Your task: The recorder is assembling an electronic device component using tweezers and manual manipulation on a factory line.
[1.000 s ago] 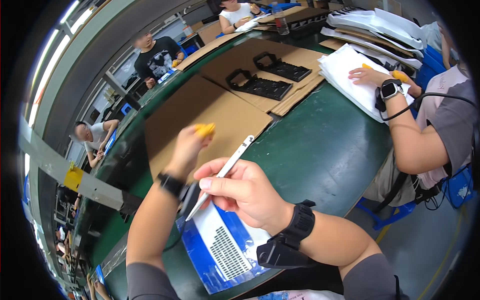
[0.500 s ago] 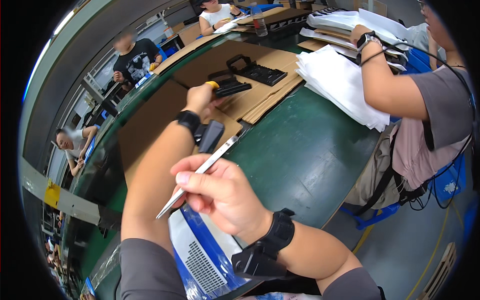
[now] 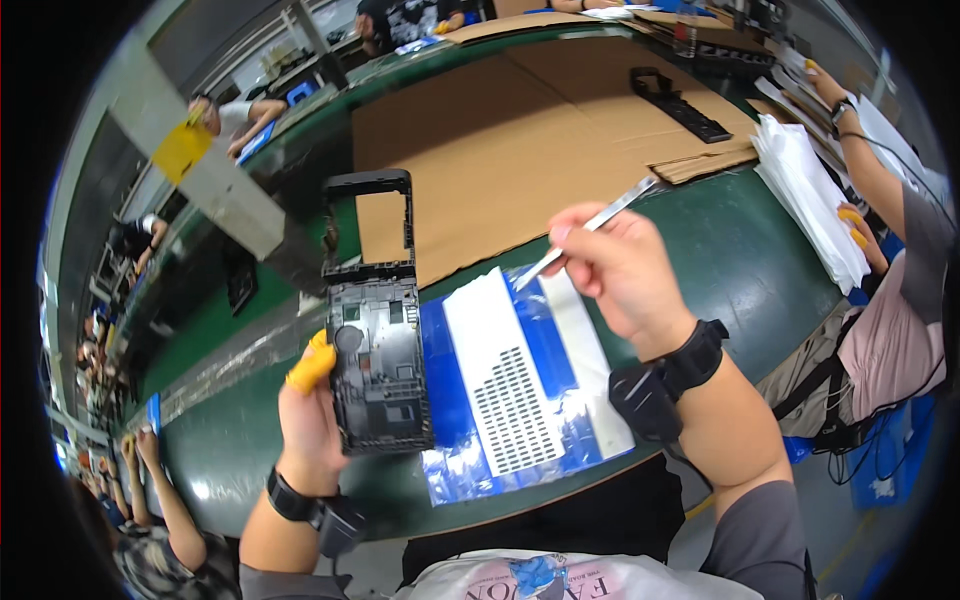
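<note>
Your L hand (image 3: 312, 430) grips the black frame (image 3: 380, 370) by its left edge, just L of the blue/white packet (image 3: 448, 470), prob. so its inner face stays uncovered; can't tell if it touches the table (image 3: 720, 265). Your R hand (image 3: 635, 280) pinches the tweezers (image 3: 600, 217) pen-style, tips nr the packet's far edge, likely for fine control w/o hiding the label sheet (image 3: 517, 415). Cardboard (image 3: 500, 150) lies beyond; near table edge is close. Most open room: R of your R hand, up to the white stack (image 3: 808, 205).

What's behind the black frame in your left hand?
Through the big opening in the black frame, brown cardboard and green table show. Behind its lower part, most is covered.
</note>
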A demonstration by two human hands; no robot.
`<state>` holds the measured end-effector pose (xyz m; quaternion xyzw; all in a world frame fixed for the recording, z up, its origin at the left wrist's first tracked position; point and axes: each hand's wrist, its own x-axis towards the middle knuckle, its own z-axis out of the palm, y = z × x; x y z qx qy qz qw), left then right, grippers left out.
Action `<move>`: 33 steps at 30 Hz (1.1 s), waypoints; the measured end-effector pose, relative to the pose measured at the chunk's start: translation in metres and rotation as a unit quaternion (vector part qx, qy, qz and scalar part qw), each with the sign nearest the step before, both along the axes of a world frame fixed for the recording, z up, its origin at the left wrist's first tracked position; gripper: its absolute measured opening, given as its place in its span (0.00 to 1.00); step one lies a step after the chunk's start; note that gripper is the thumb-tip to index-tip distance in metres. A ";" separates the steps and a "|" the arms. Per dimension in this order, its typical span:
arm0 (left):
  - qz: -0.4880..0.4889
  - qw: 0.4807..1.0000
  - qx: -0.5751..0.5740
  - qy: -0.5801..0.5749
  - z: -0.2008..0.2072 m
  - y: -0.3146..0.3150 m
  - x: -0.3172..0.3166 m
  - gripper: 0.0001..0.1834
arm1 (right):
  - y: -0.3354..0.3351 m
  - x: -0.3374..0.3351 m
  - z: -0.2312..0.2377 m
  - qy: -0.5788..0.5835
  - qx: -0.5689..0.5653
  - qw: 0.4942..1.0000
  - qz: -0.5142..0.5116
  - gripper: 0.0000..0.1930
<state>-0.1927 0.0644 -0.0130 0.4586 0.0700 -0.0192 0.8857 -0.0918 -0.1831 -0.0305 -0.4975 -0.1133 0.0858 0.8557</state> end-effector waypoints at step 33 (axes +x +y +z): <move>0.092 0.992 -0.089 0.023 -0.019 -0.008 -0.048 0.21 | 0.038 -0.061 -0.027 0.046 -0.171 0.984 -0.030 0.08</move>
